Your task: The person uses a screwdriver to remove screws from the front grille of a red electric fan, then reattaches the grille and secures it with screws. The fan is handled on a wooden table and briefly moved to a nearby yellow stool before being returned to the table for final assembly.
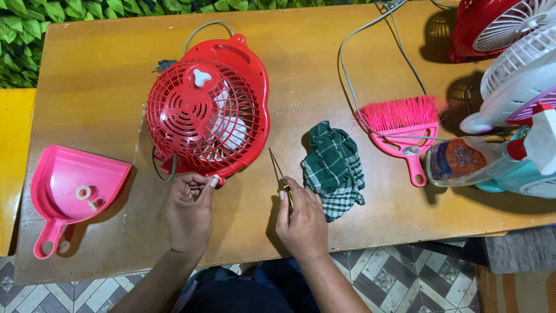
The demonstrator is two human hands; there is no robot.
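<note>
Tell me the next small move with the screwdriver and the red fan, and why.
Probably bring the screwdriver tip over to the red fan rim where the left hand pinches its lower edge. The right hand holds the tool upright beside the fan, tip clear of it, and the grille looks still in place.

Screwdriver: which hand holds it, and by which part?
The right hand holds the screwdriver by its handle, shaft pointing away; the left hand touches the red fan's lower rim.

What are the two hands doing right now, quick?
Left hand: fingers curled, touching the bottom edge of the red fan.
Right hand: closed around a screwdriver, tip pointing up.
</note>
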